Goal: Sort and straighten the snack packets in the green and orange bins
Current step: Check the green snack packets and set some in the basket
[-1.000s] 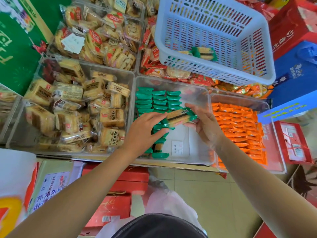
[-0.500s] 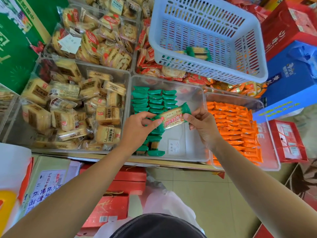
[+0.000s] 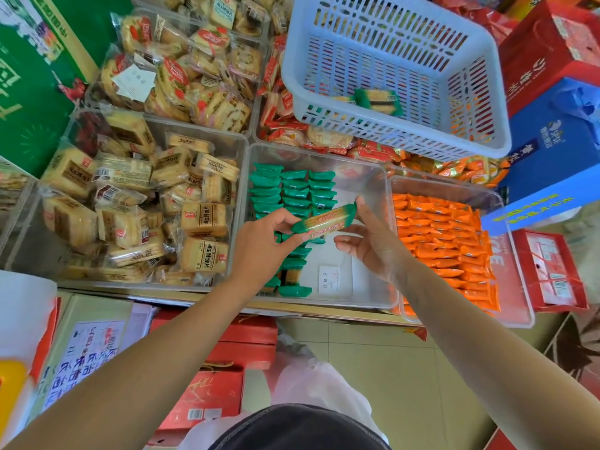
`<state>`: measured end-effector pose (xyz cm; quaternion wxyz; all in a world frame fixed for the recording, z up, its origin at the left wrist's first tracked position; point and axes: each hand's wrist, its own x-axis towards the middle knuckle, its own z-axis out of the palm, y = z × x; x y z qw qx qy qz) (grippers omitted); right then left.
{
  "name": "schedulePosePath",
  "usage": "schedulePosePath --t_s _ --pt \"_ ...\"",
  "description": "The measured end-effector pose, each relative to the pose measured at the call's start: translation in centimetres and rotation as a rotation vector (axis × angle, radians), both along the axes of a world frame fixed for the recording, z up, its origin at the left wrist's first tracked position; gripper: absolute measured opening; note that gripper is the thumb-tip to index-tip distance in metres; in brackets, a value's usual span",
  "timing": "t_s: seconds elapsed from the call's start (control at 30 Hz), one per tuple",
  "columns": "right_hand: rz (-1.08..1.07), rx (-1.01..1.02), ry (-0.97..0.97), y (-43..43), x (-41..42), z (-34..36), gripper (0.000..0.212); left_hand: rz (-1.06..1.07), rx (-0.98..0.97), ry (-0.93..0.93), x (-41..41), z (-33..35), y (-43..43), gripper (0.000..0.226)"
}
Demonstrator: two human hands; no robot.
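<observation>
Left grip (image 3: 259, 245) clamped, thumb and fingertips, on the 9 o'clock end of one green packet (image 3: 324, 219), held tilted above the green bin (image 3: 360, 280). Right grip (image 3: 373, 246) apart: straight forefinger touches the packet's 3 o'clock end, thumb clear below it. Green packet rows (image 3: 292, 190) fill the bin's 10 o'clock part. Orange bin (image 3: 448, 182) sits just beside at 3 o'clock.

Both arms reach forward; the left hand (image 3: 263, 241) pinches one end of a packet (image 3: 324, 220), and the right hand (image 3: 370, 246) has spread fingers (image 3: 362, 210) touching the other.
</observation>
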<state>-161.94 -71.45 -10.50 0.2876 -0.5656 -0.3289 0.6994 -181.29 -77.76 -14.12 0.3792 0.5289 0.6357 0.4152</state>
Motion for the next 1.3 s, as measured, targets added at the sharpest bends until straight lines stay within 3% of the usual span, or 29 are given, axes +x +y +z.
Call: schedulePosePath --t_s 0.17,0.37,0.53,0.73,0.9,1.13,1.3 --pt "-0.067 -0.072 0.093 2.0 -0.5 0.3 0.020 -0.026 0.047 0.268 0.0 0.4 1.3 0.024" --pt "-0.128 -0.023 -0.007 4.5 -0.4 -1.3 0.038 -0.197 0.032 0.403 -0.8 -0.6 3.9 0.039" --pt "-0.100 0.297 -0.242 6.7 0.0 -2.3 0.047 -0.365 -0.075 0.642 -0.7 -2.3 7.3 0.063" --pt "-0.013 0.583 -0.408 8.3 -0.9 -2.6 0.035 -0.495 -0.181 0.910 -0.2 -3.8 11.2 0.075" --pt "0.016 0.671 -0.478 9.2 -2.1 -4.0 0.031 -0.534 -0.282 0.960 0.0 -5.2 11.9 0.080" --pt "0.041 0.863 -0.638 10.2 -3.8 -5.5 0.036 -0.595 -0.281 1.011 -0.2 -5.0 10.7 0.076" --pt "0.115 0.872 -0.730 10.6 -5.6 -7.4 0.038 -0.614 -0.257 1.048 -0.8 -5.0 9.8 0.074"
